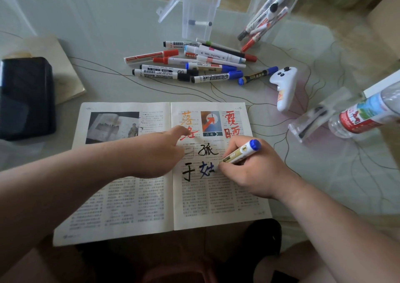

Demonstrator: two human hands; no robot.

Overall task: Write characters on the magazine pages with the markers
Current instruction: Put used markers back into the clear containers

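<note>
The open magazine [134,196] lies flat at the near edge of the glass-topped table [108,33], its lower margin overhanging that edge slightly. The right hand [253,170] is closed around a marker with a blue end [240,152], barrel tilted up and to the right, tip at the right-hand page beside a partly written blue character [206,170]. Black characters sit to the left of and above the blue one, and red and orange characters occupy the top of the same page around a small printed picture. The left hand [160,150] rests palm-down across the centre fold, fingers loosely curled and holding nothing, pressing the paper flat. A loose pile of markers [190,64] with red, blue and black caps lies toward the far middle of the table, beyond the magazine. Behind the pile stand a clear lidded box [200,10] and a clear jar [272,7] holding more markers. A white controller [283,85] lies near the magazine's far right corner, and a plastic bottle [365,111] lies toward the right edge. A dark case [26,98] sits at the left edge.
</note>
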